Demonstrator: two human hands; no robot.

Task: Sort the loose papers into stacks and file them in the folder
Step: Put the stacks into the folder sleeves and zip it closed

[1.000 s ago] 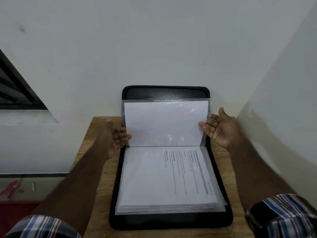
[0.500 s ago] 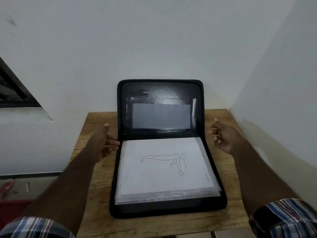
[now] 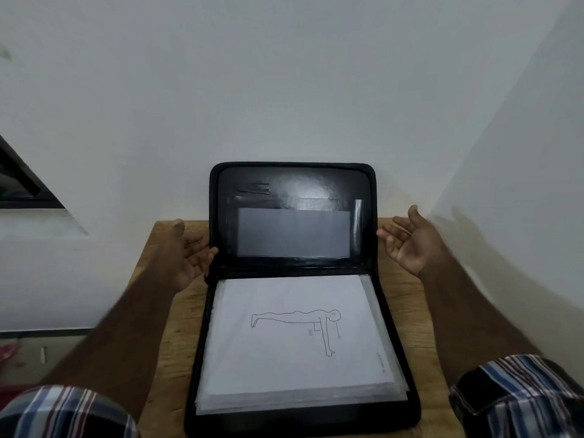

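The folder [image 3: 292, 298] lies open on the table [image 3: 177, 327], lid upright against the wall [image 3: 284, 90], papers [image 3: 300, 339] stacked inside. Left hand [image 3: 186, 251] and right hand [image 3: 410, 241] flank the lid, each grip spread, holding nothing; to close, fold the lid evenly from both edges. Top sheet shows a push-up drawing; its small text is unreadable
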